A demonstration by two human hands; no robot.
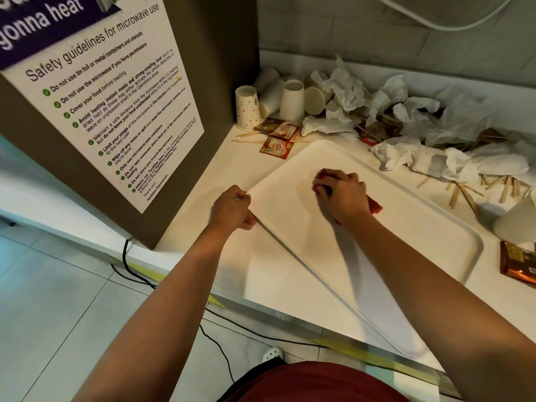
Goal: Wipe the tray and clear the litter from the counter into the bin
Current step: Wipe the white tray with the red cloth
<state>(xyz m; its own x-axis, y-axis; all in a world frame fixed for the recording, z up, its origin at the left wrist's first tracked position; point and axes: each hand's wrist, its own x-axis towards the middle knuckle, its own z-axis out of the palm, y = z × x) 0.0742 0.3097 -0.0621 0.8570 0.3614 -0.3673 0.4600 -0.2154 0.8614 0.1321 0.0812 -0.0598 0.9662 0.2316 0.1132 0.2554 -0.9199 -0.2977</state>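
Nearest you, your two bare forearms reach out over the counter edge, and each hand has its own job. Your left hand [233, 208] is closed on the near-left rim of the white tray [420, 227], pinching it, most likely so the tray will not slide while you rub. Your right hand [342, 195] is curled tight over a red cloth [375, 205], knuckles up, pressing it flat on the tray floor toward the far-left end; a corner of the cloth pokes out beside the wrist. The tray lies at an angle across the white counter [203, 216], its near corner running out toward the counter's front edge, and its floor looks bare, so the wiping seems to be the step in hand. Beyond the tray the litter has not been touched: coffee sachets [278, 140] and flat wooden stirrers [464, 192] lie just beside the far rim, paper cups [291, 101] stand upturned or tipped in the corner, and crumpled tissues [420, 117] are heaped along the back wall. At your right a brown packet [517, 264] lies near the tray's end. To your left a microwave safety notice [110, 103] is fixed to a brown panel. Below, a pale tiled floor [58, 300] carries black cables and yellow tape. No bin is in view.
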